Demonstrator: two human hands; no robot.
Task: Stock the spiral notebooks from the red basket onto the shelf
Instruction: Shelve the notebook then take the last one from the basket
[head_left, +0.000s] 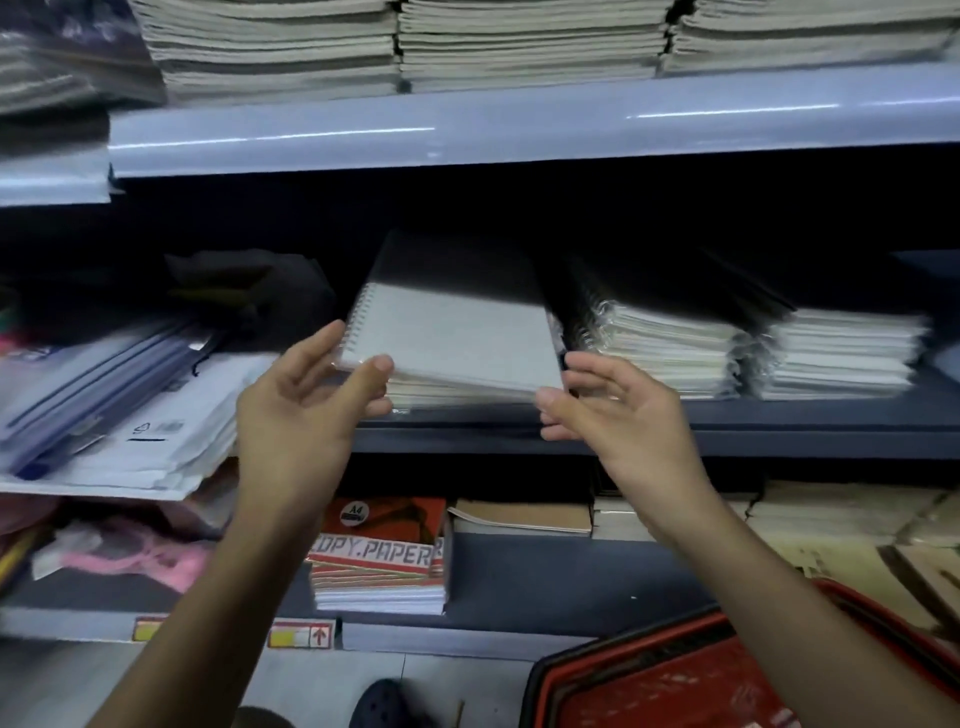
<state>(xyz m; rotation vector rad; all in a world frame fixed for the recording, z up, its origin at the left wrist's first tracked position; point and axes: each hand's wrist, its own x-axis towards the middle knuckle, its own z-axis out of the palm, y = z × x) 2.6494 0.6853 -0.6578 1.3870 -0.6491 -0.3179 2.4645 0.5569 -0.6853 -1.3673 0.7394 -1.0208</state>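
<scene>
The top spiral notebook (457, 338) sat on a short stack of its kind at the front of the middle shelf (779, 436), its coil edge turned left, its near edge a touch lifted and not yet squared with the ones beneath. Beside it to the right stood two taller notebook stacks (753, 348), so a good share of the stocking looked done. The red basket (675, 686) at lower right showed mostly bare floor in the part on camera; whether any notebooks were left in it could not be told. The left hand (301, 410) had thumb and fingertips at the near-left corner by the coil, fingers loosely spread, touching more than gripping. The right hand (618, 410) was open at the near-right corner, fingers straight, just beside the edge. Below lay a ream of copy paper (379, 556).
</scene>
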